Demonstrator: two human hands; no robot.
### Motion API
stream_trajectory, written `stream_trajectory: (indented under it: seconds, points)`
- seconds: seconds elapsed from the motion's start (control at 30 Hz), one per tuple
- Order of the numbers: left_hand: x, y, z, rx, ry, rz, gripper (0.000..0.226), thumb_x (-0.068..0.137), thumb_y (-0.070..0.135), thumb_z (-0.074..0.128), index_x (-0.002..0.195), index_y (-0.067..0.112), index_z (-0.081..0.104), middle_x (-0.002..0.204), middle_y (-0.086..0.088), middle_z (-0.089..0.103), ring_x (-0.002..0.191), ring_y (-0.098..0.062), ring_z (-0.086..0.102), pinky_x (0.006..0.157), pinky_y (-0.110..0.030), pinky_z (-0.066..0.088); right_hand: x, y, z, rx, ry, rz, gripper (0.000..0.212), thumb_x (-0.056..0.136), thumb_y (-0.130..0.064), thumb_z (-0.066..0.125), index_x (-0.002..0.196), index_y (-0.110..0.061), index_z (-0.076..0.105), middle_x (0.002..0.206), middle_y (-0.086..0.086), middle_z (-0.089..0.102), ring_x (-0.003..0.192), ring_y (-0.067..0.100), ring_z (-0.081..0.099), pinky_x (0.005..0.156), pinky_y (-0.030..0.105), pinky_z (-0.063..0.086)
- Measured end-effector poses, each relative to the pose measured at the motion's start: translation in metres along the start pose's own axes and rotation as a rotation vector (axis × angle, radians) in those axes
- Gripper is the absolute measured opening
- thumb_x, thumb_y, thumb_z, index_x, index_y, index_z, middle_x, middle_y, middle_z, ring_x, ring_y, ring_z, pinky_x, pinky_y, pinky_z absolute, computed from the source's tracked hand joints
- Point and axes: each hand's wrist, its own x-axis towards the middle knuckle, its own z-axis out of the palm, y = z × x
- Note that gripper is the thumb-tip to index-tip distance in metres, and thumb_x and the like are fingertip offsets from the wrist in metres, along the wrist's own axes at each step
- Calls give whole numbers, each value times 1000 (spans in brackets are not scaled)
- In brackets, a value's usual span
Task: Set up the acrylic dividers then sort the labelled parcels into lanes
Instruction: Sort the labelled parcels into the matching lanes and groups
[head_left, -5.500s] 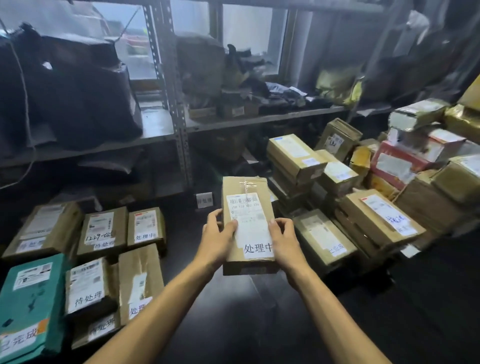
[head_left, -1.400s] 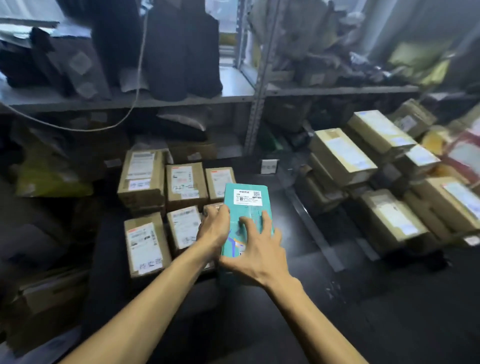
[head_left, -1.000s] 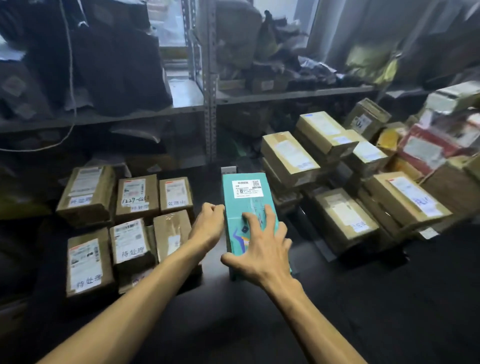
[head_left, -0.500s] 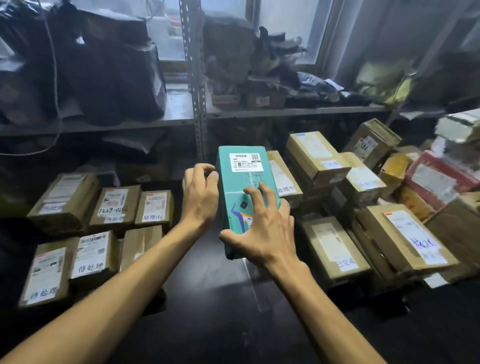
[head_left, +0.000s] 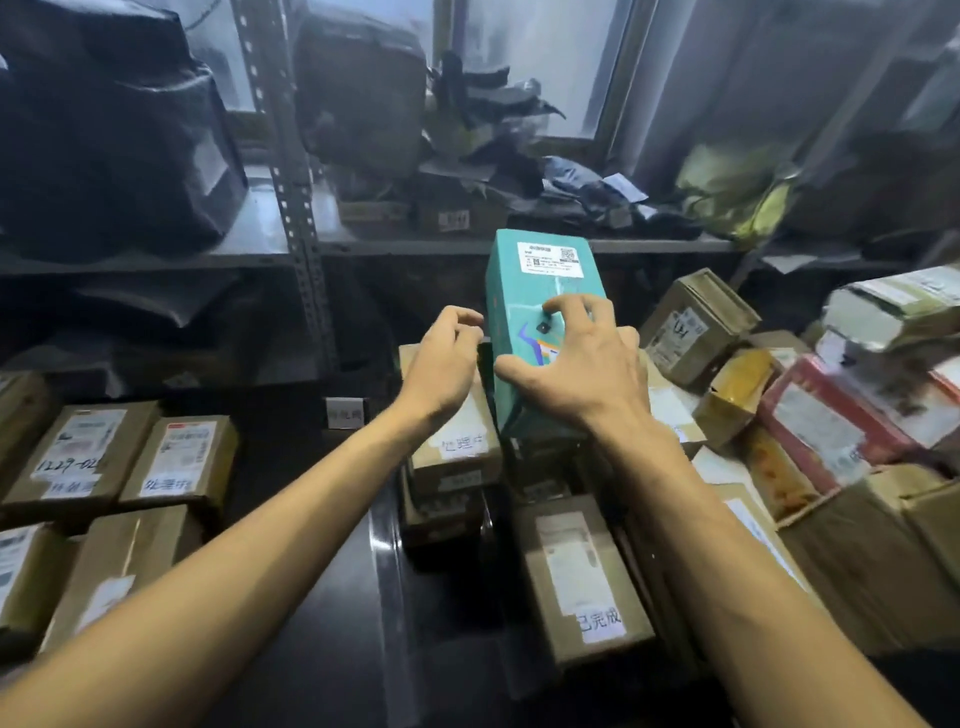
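Note:
My right hand grips a teal parcel from above, fingers spread over its top face, holding it tilted in the air above the brown boxes. A white shipping label sits at its far end. My left hand hovers beside the parcel's left edge with loosely curled fingers and holds nothing. Below them lies a brown box with a handwritten tag. A clear acrylic divider runs along the dark table between the lanes, with a small sign stand at its far end.
Several labelled brown boxes lie in rows on the left. Another tagged box lies right of the divider. A loose heap with a red parcel fills the right. A metal shelf with dark bags stands behind.
The teal parcel has risen off the table and moved right, over the middle boxes. My left hand has come off its side; my right hand still grips it.

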Motion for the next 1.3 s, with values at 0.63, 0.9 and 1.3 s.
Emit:
stream_trajectory:
  seconds: [0.63, 0.9, 1.3]
  points:
    - [14, 12, 114, -10, 87, -302, 34, 100, 19, 40, 135, 18, 44, 122, -3, 65, 100, -15, 66, 75, -27, 52, 77, 91, 28, 6, -303, -203, 61, 83, -59, 54, 133, -26, 40, 147, 11, 28, 118, 40, 36, 97, 48, 35]
    - [9, 15, 119, 32, 112, -276, 41, 101, 18, 41, 142, 20, 41, 131, -2, 62, 111, -16, 64, 87, -31, 55, 72, 94, 31, -22, -266, -261, 61, 86, -54, 53, 138, -25, 39, 154, 14, 24, 125, 40, 30, 105, 51, 29]
    - [-2, 31, 92, 52, 144, -126, 52, 105, 31, 32, 155, 17, 25, 157, 3, 31, 143, -9, 30, 113, -23, 22, 63, 67, 13, 192, -180, -480, 48, 96, -32, 46, 142, -19, 45, 157, 8, 33, 149, 30, 16, 122, 47, 10]
